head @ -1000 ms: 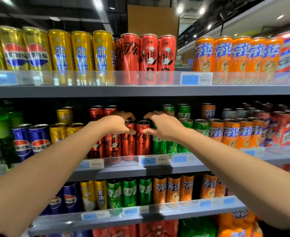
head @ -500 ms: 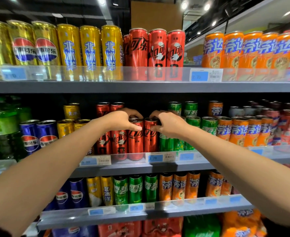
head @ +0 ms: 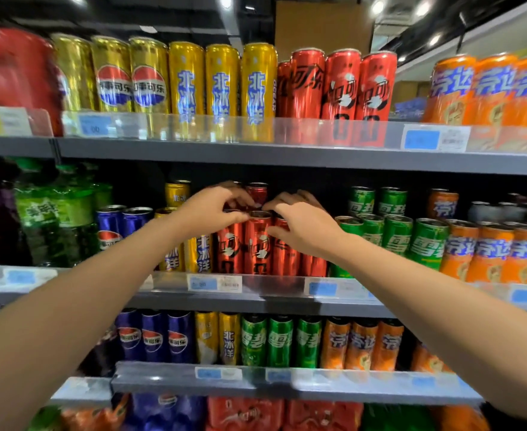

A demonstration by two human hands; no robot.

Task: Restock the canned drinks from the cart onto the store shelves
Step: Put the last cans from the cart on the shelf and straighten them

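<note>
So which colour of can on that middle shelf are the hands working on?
The red cans, between the yellow cans and green cans. Both the left hand and right hand touch their tops.

Both arms reach forward and up, hands meeting at centre.

The left hand point(head: 208, 211) has its fingers curled downward, thumb and fingertips pinching. The right hand point(head: 304, 227) lies just beside it, fingers bent, thumb pointing toward the left one. Both forearms are bare and extended, converging from the lower corners; wrists near level.
</note>
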